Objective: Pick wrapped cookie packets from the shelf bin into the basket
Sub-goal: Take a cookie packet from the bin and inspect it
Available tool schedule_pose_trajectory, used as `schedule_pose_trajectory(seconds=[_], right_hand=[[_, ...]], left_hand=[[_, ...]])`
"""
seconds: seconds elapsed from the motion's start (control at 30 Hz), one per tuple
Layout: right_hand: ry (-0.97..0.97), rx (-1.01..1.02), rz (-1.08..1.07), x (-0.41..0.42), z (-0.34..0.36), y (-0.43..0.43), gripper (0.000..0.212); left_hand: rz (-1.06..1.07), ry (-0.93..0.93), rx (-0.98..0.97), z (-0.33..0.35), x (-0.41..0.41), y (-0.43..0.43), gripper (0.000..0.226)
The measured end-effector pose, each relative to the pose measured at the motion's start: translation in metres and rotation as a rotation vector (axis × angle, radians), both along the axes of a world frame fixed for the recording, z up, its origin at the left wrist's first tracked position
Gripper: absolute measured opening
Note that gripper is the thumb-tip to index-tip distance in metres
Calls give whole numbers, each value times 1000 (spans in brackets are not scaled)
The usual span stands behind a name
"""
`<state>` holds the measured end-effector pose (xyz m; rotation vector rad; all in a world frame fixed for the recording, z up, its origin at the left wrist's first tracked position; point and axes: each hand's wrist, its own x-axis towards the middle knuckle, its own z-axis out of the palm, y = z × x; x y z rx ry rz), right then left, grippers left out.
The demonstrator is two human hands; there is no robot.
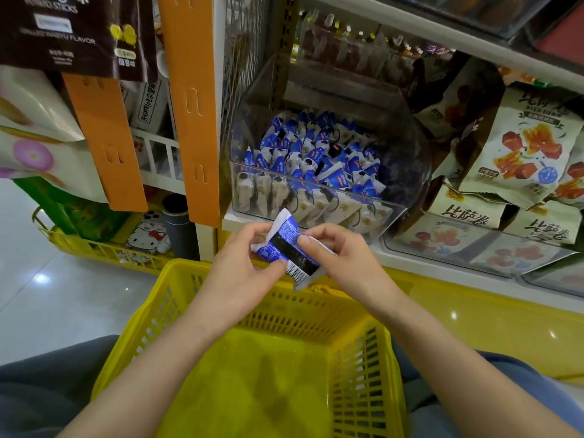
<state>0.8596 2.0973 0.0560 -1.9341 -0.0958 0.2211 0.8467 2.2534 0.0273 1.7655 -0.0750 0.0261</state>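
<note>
A blue-and-white wrapped cookie packet (286, 248) is held between both my hands just above the far rim of the yellow plastic basket (363, 358). My left hand (243, 270) pinches its left end, and my right hand (344, 260) pinches its right side with thumb on top. Behind them a clear plastic shelf bin (407, 172) holds several more blue-and-white packets (309, 159). The basket's floor shows nothing lying on it.
Cream snack bags (518, 153) fill the shelf to the right of the bin. Orange hanging strips (192, 105) and hanging snack bags (76, 33) are at the left. A second yellow basket (94, 245) with goods sits on the tiled floor at left.
</note>
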Motion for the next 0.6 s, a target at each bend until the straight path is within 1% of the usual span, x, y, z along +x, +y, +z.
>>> schedule_pose_trajectory(seconds=[0.1, 0.2, 0.27, 0.33, 0.4, 0.43, 0.47, 0.53, 0.6], right_hand=[[-27, -54, 7, -1, 1, 1, 12], [-75, -164, -14, 0, 4, 0, 20], [-89, -188, -16, 0, 6, -1, 24], [-80, -197, -18, -1, 7, -2, 26], [-51, -223, -35, -2, 7, -3, 27], [-6, -189, -45, -2, 6, -3, 28], [63, -110, -48, -2, 6, -2, 30], [221, 99, -26, -4, 8, -1, 33], [281, 223, 16, -7, 10, 0, 32]], left_hand=[[29, -114, 148, -3, -3, -1, 48], [11, -189, 217, -1, -6, 1, 53], [-40, -243, 271, 1, -9, 1, 54], [-96, -268, 314, 3, -11, 2, 47], [-105, -263, 322, 3, -10, 3, 37], [-89, -257, 316, 3, -9, 3, 32], [-61, -247, 310, 4, -9, 4, 28], [11, -210, 306, 5, -7, 5, 21], [64, -187, 324, 6, -6, 6, 17]])
